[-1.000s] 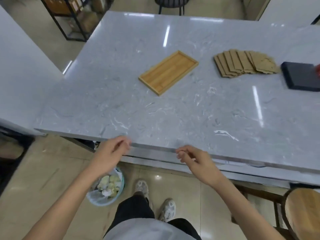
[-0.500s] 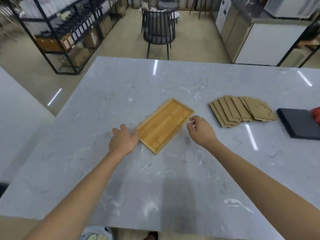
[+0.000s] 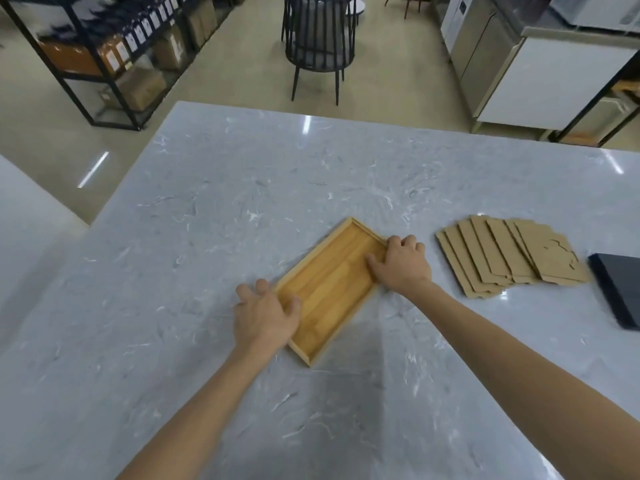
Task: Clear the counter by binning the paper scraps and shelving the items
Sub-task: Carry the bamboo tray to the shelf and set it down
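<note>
dark flat slab (image 3: 618, 292): cut off by right edge | wooden tray (image 3: 329, 289): two rim stretches covered by left hand (image 3: 265, 317) and right hand (image 3: 401, 263) | shelf labels (image 3: 138, 32): too small to read | surface (image 3: 207, 237): near edge out of frame

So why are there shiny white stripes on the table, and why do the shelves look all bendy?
In the head view, ceiling lights glare off the glossy counter; the wide-angle lens leans the shelving rack; the hands cast soft shadows beside the wooden tray.
</note>
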